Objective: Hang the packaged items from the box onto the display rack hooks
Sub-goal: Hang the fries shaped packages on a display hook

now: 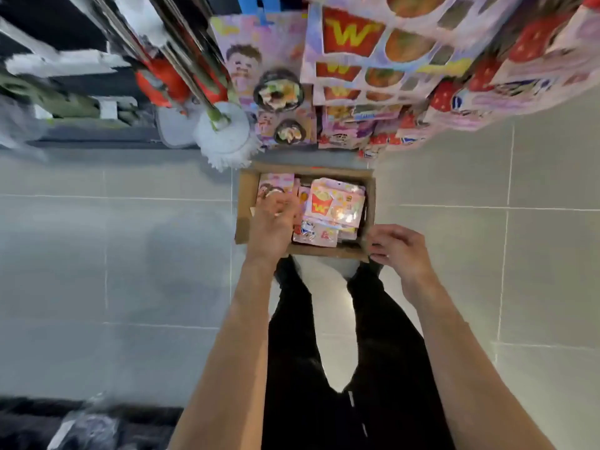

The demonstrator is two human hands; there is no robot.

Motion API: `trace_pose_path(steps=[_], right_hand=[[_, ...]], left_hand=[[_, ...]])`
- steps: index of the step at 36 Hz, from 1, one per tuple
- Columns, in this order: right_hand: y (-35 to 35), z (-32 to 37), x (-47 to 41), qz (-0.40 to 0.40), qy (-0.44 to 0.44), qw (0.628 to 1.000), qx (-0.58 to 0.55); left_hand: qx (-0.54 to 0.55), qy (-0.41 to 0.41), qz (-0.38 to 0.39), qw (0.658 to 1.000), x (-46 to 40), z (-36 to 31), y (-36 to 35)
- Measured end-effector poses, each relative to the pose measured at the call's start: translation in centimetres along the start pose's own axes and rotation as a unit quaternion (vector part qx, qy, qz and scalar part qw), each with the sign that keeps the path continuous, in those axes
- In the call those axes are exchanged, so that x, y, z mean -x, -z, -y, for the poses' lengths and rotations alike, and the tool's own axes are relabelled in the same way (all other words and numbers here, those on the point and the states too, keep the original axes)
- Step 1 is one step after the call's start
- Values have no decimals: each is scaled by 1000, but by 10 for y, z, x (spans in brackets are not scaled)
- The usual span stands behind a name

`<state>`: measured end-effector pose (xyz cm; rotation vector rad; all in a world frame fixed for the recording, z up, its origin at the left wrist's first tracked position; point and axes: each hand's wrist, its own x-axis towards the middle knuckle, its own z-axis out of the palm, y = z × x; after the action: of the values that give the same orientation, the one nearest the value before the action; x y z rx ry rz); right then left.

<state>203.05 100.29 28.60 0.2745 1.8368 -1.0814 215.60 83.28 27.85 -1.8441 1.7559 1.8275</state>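
Observation:
A brown cardboard box (244,203) stands open on the tiled floor below me, filled with several pink packaged items. The topmost package (336,203) shows red fries with a yellow W. My left hand (274,222) reaches into the left side of the box, its fingers curled on a package (276,185) there. My right hand (397,248) hovers at the box's near right corner with its fingers curled, and nothing is visible in them. The display rack (383,60) rises beyond the box, hung with rows of similar packages.
White mops (227,134) with metal handles lean at the left of the rack. Dark shelving (65,92) runs along the left. My legs in black trousers (292,336) stand just behind the box. Dark bagged goods (87,427) lie at the bottom left.

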Motion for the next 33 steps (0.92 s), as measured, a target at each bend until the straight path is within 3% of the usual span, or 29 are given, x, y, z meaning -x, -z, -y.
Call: trace_pose_path(steps=[9, 15, 20, 23, 28, 33], right_hand=[[-27, -102, -139, 68, -86, 991, 81], [-33, -163, -247, 17, -91, 988, 120], [-42, -213, -329, -12, -82, 987, 139], [-47, -227, -358, -20, -93, 988, 118], [-51, -246, -395, -35, -78, 979, 188], [-57, -251, -413, 5, -109, 987, 120]], left_hand=[[-68, 97, 18, 993, -132, 133, -57], [-190, 93, 40, 976, -221, 202, -104], [-221, 87, 39, 970, -277, 250, -136], [-216, 84, 46, 972, -301, 261, -151], [-180, 108, 36, 977, -326, 277, -170], [-156, 126, 41, 979, -345, 291, -189]])
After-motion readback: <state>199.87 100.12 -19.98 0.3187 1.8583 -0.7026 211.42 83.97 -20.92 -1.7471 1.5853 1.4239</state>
